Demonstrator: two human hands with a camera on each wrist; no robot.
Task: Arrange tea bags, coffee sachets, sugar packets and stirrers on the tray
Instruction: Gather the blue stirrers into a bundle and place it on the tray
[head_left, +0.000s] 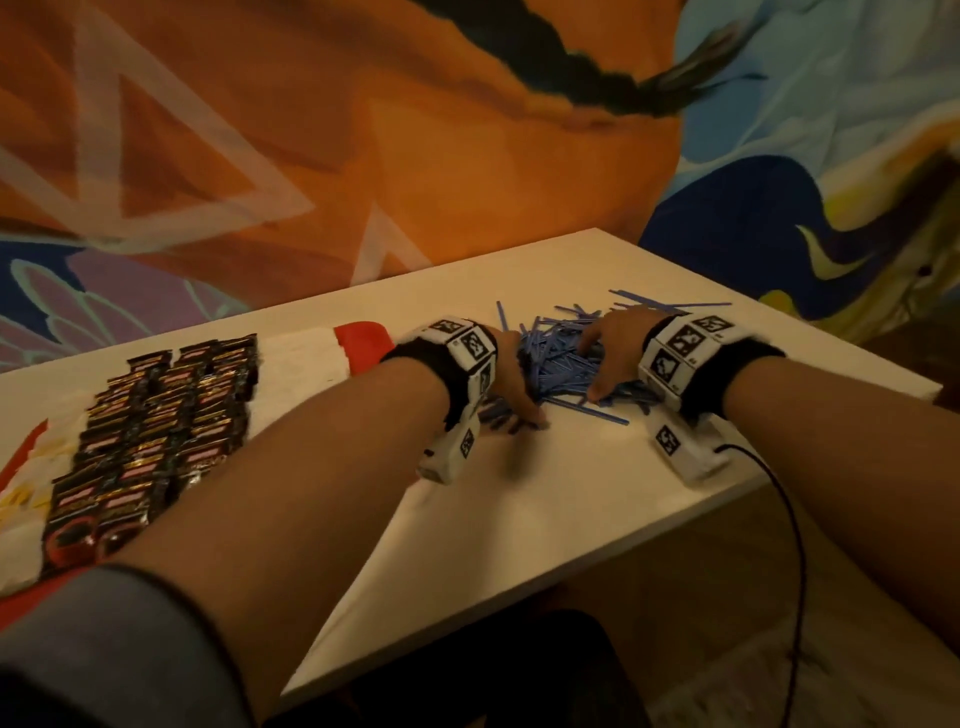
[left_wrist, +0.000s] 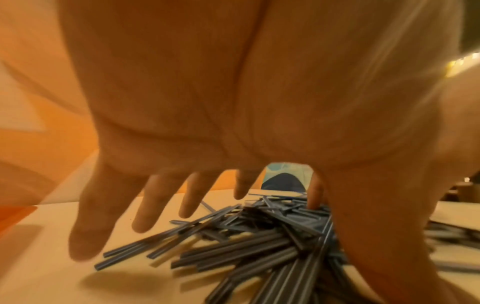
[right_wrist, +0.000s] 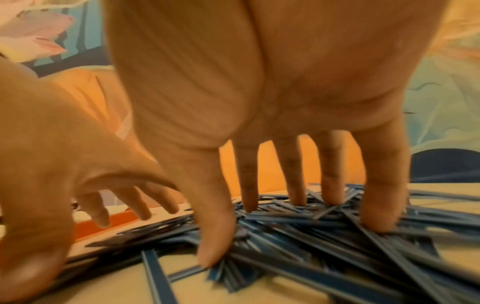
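A loose pile of blue stirrers (head_left: 558, 358) lies on the white table (head_left: 545, 493), right of centre. My left hand (head_left: 519, 400) is at the pile's left side, fingers spread and straight over the stirrers (left_wrist: 246, 246), thumb touching them. My right hand (head_left: 610, 353) is at the pile's right side; its straight fingers (right_wrist: 298, 185) and thumb press down into the stirrers (right_wrist: 311, 236). Neither hand grips anything. Dark coffee sachets (head_left: 156, 426) lie in rows on the red tray (head_left: 363, 343) at the left, over something white.
The table's near edge runs diagonally below my forearms, with the right corner close to my right wrist. A black cable (head_left: 789, 519) hangs off that side. A painted orange and blue wall stands right behind the table. A few stirrers (head_left: 654, 301) lie scattered beyond the pile.
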